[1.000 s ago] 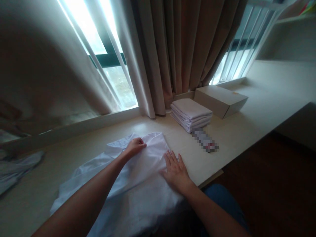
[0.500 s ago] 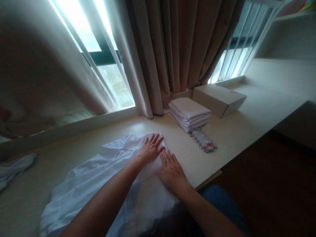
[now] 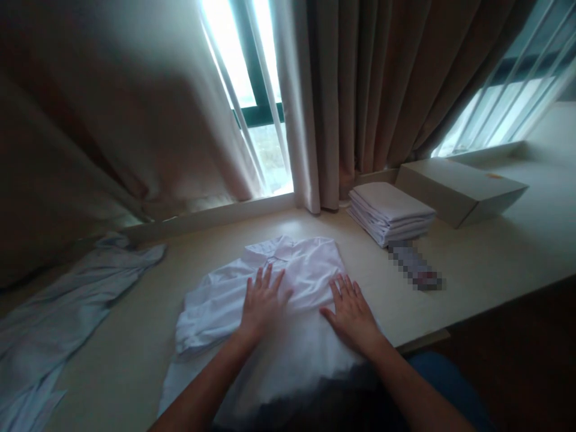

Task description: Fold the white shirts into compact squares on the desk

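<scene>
A white collared shirt [image 3: 310, 264] lies spread on the pale tabletop, its collar pointing toward the window and its lower part near my body. My left hand [image 3: 263, 303] is over the middle of the shirt just below the collar, fingers spread; it is slightly blurred, so I cannot tell how firmly it touches. Flat on the shirt's right edge lies my right hand [image 3: 351, 309], with fingers stretched out and thumb apart. Neither hand grips anything. My forearms hide part of the shirt's lower half.
A stack of folded white cloth [image 3: 389, 210] stands right of the shirt, beside a closed box [image 3: 463, 186]. In front of the stack lies a blurred-out item [image 3: 416, 267]. Crumpled light garments [image 3: 76, 306] lie at left. Curtains [image 3: 360, 90] hang behind the table [image 3: 486, 270].
My view has turned left, showing more of the garments at left. My left hand has moved from the shirt's right shoulder toward its middle. My right hand stays at the right edge.
</scene>
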Demonstrator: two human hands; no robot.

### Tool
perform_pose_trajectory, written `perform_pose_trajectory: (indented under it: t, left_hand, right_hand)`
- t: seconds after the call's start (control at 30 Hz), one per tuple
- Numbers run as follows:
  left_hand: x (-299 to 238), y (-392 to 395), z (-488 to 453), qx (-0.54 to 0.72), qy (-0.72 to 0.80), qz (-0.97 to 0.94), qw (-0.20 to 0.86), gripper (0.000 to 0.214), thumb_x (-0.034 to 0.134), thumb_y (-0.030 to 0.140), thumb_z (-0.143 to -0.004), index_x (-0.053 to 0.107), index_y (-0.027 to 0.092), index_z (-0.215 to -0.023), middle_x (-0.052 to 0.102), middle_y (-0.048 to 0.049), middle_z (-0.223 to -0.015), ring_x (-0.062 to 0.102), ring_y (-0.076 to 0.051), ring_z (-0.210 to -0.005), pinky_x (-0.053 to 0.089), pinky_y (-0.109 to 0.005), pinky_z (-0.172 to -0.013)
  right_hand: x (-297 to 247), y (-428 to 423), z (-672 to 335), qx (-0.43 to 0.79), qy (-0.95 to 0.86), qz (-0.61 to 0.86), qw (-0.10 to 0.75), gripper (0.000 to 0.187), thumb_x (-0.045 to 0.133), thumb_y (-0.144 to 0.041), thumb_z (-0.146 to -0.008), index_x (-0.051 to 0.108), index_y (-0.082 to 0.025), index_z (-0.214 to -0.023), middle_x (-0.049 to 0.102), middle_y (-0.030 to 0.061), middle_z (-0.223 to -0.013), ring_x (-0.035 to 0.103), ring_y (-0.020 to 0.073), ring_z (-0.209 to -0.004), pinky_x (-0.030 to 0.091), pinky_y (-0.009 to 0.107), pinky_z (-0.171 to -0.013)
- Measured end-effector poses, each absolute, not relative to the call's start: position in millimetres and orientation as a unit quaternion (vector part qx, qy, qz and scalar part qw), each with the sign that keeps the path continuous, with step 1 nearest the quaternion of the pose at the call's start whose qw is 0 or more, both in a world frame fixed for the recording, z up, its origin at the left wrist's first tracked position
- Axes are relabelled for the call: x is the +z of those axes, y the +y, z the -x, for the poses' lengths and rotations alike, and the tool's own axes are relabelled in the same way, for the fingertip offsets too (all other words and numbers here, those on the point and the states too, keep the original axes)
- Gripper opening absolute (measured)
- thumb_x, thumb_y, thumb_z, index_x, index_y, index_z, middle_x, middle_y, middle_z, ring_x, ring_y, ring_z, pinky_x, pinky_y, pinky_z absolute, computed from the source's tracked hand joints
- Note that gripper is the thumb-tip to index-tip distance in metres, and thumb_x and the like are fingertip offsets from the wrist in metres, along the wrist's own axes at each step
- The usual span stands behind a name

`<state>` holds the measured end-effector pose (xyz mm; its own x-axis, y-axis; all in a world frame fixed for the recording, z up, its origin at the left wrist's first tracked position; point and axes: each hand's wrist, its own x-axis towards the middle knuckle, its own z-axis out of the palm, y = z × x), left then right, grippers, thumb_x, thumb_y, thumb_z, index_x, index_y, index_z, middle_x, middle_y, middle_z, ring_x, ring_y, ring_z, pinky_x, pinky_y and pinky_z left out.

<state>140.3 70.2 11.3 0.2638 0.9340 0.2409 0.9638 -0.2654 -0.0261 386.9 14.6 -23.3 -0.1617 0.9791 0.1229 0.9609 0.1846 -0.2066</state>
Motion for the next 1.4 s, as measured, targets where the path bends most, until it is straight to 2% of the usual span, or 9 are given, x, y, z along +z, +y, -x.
perform_pose_trajectory:
  t: [0.2,0.47,0.6,0.7,0.8,0.9,1.13,1.3,1.4]
  left_hand:
    - [-8.1,38.2,2.6,0.017,-0.752,0.659,0.02,0.07,0.022,0.065,-0.089,0.025,0.03,-0.149,0.022,-0.0078,-0.158,0.018,-0.034,-0.144,0.017,-0.057,-0.112]
    - [-23.0,36.2,21.8,-0.023,-0.774,0.631,0.038,0.069,0.019,0.063,-0.089,0.022,0.031,-0.15,0.022,-0.0063,-0.158,0.02,-0.033,-0.143,0.018,-0.054,-0.111]
    - [-30.7,39.4,24.9,-0.03,-0.767,0.638,0.062,0.071,0.022,0.064,-0.088,0.023,0.029,-0.15,0.023,-0.0087,-0.158,0.015,-0.037,-0.143,0.015,-0.054,-0.111]
    - [-31.7,43.9,27.8,-0.028,-0.767,0.637,0.068,0.071,0.023,0.063,-0.088,0.023,0.029,-0.15,0.023,-0.0091,-0.158,0.014,-0.038,-0.143,0.015,-0.055,-0.11]
    - [-29.9,51.5,30.3,-0.027,-0.765,0.641,0.065,0.07,0.021,0.064,-0.088,0.024,0.031,-0.15,0.023,-0.0077,-0.158,0.016,-0.038,-0.143,0.015,-0.056,-0.11]
    - [-28.4,60.9,31.8,-0.026,-0.761,0.646,0.057,0.07,0.02,0.066,-0.088,0.024,0.033,-0.149,0.023,-0.0067,-0.158,0.018,-0.037,-0.142,0.014,-0.056,-0.11]
    - [-25.1,73.0,28.0,-0.043,-0.767,0.639,0.045,0.07,0.022,0.066,-0.087,0.025,0.033,-0.149,0.022,-0.0069,-0.158,0.011,-0.037,-0.144,0.013,-0.059,-0.109]
    - [-19.9,71.0,23.7,-0.055,-0.771,0.634,0.028,0.07,0.023,0.066,-0.087,0.026,0.033,-0.149,0.023,-0.0067,-0.158,0.013,-0.037,-0.144,0.011,-0.06,-0.11]
    - [-21.0,70.2,24.3,-0.057,-0.772,0.633,0.022,0.071,0.024,0.066,-0.087,0.028,0.032,-0.148,0.022,-0.0061,-0.158,0.014,-0.037,-0.144,0.01,-0.06,-0.111]
  right_hand:
    - [-26.8,16.0,-383.1,0.007,-0.759,0.642,0.107,0.081,0.03,-0.066,-0.091,0.029,-0.01,-0.149,0.019,0.0181,-0.156,0.013,0.0304,-0.145,0.007,0.048,-0.116]
    - [-1.0,22.5,-376.8,-0.007,-0.746,0.652,0.137,0.06,0.021,-0.051,-0.099,0.055,-0.013,-0.131,0.047,0.0166,-0.142,0.037,0.0268,-0.134,0.016,0.044,-0.114]
    - [17.6,58.4,-365.9,-0.029,-0.741,0.651,0.162,0.061,0.027,-0.047,-0.099,0.041,-0.007,-0.141,0.038,0.0176,-0.148,0.025,0.0256,-0.141,0.012,0.039,-0.115]
    - [19.8,98.7,-358.1,0.035,-0.733,0.67,0.112,0.073,0.033,-0.054,-0.095,0.03,-0.002,-0.146,0.026,0.0185,-0.154,0.014,0.0273,-0.144,0.01,0.039,-0.115]
    - [12.0,128.3,-357.3,0.1,-0.706,0.698,0.06,0.081,0.031,-0.061,-0.093,0.021,-0.005,-0.15,0.017,0.0165,-0.157,0.009,0.0264,-0.145,0.008,0.04,-0.115]
    - [0.1,139.5,-361.7,0.088,-0.688,0.718,0.06,0.083,0.025,-0.065,-0.092,0.014,-0.01,-0.152,0.01,0.0135,-0.159,0.003,0.0243,-0.146,0.002,0.041,-0.115]
    - [-10.2,139.0,-363.6,0.048,-0.681,0.729,0.04,0.081,0.019,-0.065,-0.092,0.014,-0.011,-0.153,0.01,0.0125,-0.159,0.0,0.0246,-0.146,-0.003,0.043,-0.115]
    - [0.5,153.9,-351.2,0.004,-0.714,0.7,0.001,0.078,0.025,-0.056,-0.092,0.019,-0.004,-0.151,0.011,0.0158,-0.158,-0.002,0.0262,-0.145,-0.012,0.043,-0.113]
    - [4.6,169.4,-340.8,0.003,-0.737,0.675,0.015,0.077,0.027,-0.057,-0.092,0.015,-0.011,-0.153,0.008,0.0104,-0.16,-0.003,0.0237,-0.146,-0.01,0.041,-0.114]
